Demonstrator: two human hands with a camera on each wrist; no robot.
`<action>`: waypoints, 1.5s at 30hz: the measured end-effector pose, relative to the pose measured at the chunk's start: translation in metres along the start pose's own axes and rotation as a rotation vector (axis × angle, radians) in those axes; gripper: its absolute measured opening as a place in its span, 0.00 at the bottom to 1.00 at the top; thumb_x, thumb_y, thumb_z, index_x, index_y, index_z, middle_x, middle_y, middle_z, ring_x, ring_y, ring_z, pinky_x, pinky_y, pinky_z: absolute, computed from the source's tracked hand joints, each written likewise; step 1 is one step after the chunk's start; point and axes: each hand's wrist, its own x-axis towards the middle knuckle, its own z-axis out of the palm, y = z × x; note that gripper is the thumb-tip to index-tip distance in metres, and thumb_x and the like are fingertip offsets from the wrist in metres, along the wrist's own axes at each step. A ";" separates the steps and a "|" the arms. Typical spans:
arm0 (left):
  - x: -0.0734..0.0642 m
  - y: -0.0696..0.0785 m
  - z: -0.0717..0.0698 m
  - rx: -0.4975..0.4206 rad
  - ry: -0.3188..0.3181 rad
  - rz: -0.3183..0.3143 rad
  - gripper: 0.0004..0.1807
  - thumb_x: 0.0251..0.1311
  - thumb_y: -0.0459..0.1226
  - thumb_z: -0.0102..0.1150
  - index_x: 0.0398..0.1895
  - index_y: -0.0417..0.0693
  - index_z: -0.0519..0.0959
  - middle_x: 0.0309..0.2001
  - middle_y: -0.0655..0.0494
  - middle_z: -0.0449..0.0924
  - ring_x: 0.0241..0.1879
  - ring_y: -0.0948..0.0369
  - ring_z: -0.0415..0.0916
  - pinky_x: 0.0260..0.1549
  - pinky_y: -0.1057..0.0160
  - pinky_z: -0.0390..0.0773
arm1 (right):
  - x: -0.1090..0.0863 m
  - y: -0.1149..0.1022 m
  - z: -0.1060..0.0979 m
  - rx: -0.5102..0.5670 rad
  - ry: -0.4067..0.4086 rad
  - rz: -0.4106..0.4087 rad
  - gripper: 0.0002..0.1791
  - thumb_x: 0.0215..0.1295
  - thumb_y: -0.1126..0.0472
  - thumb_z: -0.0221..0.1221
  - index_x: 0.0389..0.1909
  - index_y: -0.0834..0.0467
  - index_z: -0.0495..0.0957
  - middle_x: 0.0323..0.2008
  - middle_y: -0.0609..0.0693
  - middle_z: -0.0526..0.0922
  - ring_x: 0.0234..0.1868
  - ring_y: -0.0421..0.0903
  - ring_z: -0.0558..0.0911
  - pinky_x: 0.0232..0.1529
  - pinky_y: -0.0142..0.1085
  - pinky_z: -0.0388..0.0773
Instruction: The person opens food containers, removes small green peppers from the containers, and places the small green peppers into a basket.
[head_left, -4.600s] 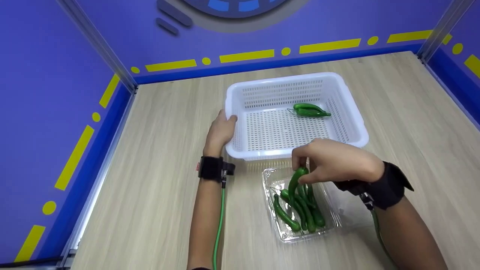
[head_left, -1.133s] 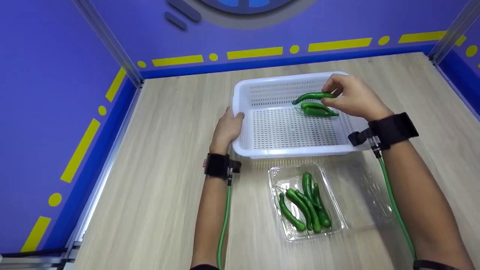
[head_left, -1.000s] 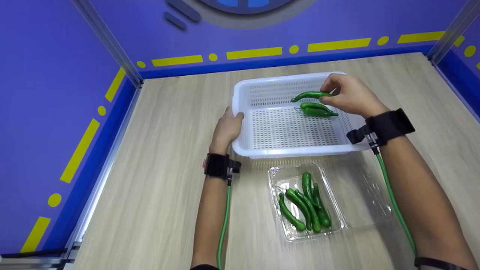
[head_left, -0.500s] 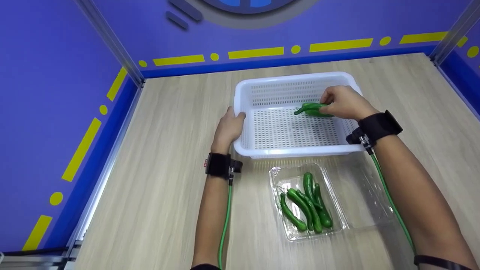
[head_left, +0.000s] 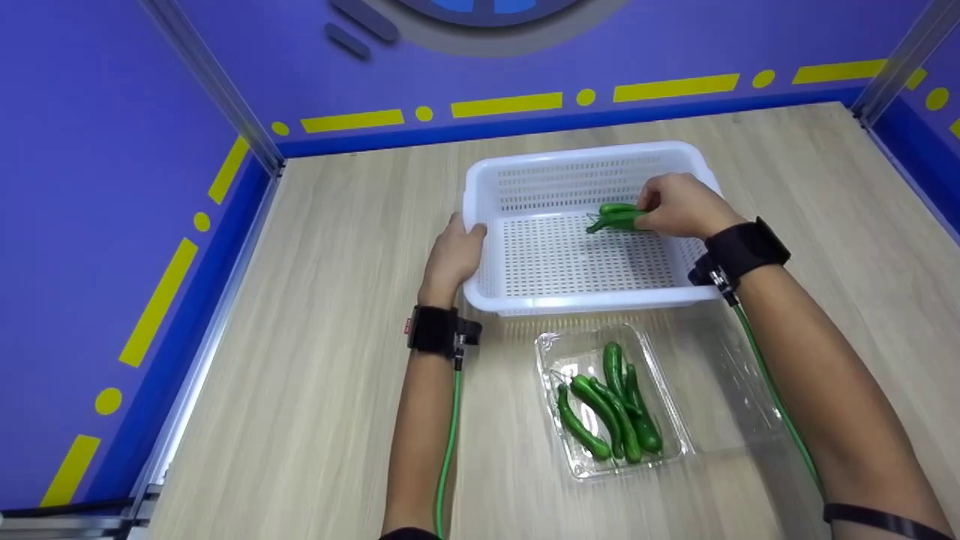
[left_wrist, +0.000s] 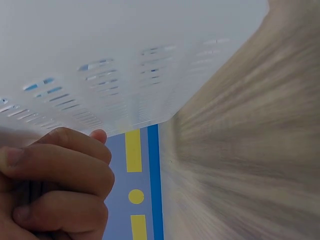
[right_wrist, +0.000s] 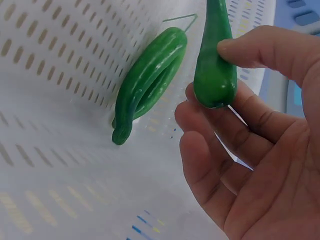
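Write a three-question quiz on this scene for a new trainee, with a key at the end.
1. Multiple choice: how does the right hand meet the green pepper nearest it? A, lying flat on top of it; B, holding it between thumb and fingers; C, not touching it.
2. True or false: the left hand holds the white basket at one side.
3. Short answer: which lies nearer the person, the white basket or the clear container?

Key: 1. B. 2. True. 3. The clear container.
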 end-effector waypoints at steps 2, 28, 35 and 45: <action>0.000 0.000 0.000 -0.007 0.004 0.006 0.29 0.77 0.47 0.40 0.76 0.48 0.59 0.50 0.45 0.81 0.43 0.54 0.84 0.35 0.58 0.84 | 0.001 0.000 0.001 -0.014 0.003 -0.003 0.10 0.58 0.63 0.67 0.37 0.65 0.83 0.36 0.61 0.86 0.34 0.53 0.80 0.35 0.39 0.73; 0.000 -0.001 0.000 -0.015 0.002 -0.003 0.29 0.77 0.48 0.40 0.76 0.48 0.59 0.52 0.44 0.81 0.45 0.53 0.84 0.36 0.58 0.84 | 0.006 0.002 0.006 -0.152 -0.070 0.021 0.05 0.53 0.65 0.65 0.21 0.61 0.81 0.19 0.50 0.76 0.23 0.48 0.71 0.25 0.38 0.64; 0.000 -0.002 0.000 -0.036 0.004 0.013 0.30 0.77 0.47 0.40 0.77 0.48 0.58 0.53 0.43 0.81 0.46 0.52 0.84 0.35 0.59 0.84 | 0.009 0.004 0.008 -0.163 -0.108 -0.011 0.18 0.50 0.69 0.61 0.10 0.53 0.64 0.13 0.43 0.54 0.18 0.41 0.53 0.21 0.35 0.50; 0.000 -0.002 0.001 -0.019 0.006 -0.002 0.29 0.77 0.47 0.40 0.76 0.48 0.59 0.51 0.44 0.81 0.45 0.53 0.84 0.34 0.60 0.83 | 0.013 0.005 0.010 -0.176 -0.185 0.068 0.21 0.49 0.70 0.59 0.08 0.51 0.59 0.12 0.41 0.53 0.15 0.40 0.53 0.19 0.32 0.51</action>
